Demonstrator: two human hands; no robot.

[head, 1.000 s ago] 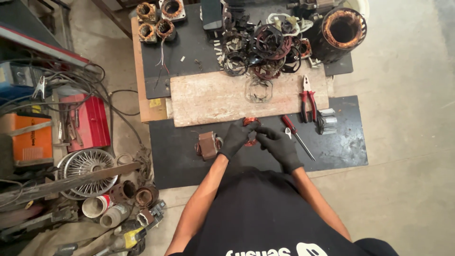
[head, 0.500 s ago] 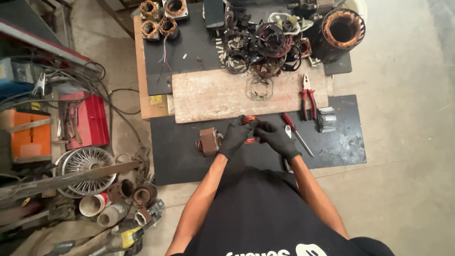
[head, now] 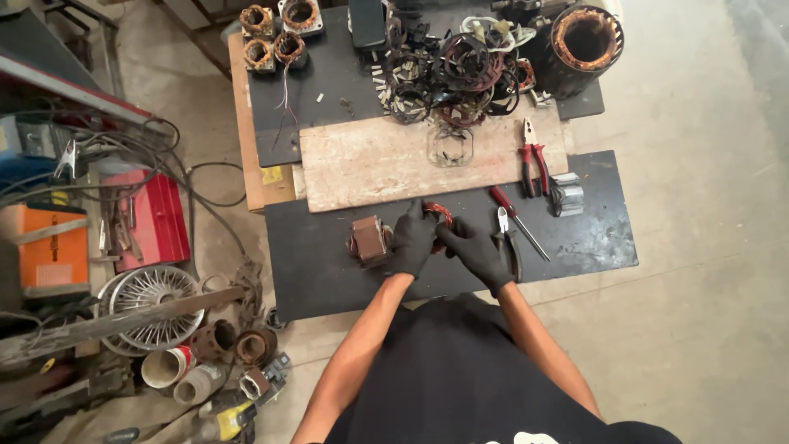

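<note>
Both gloved hands, left hand (head: 413, 238) and right hand (head: 475, 248), pinch the copper coil (head: 440, 215) mid-frame; I'd keep it steadied against the counter (head: 329, 271).

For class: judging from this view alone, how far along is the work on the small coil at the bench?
Done: a wound block lies beside the left hand. In hand: both gloved hands, right hand included, grip a small reddish coil. Left: the tangle of coils behind the wooden board looks unsorted; pliers lie unused.
</note>
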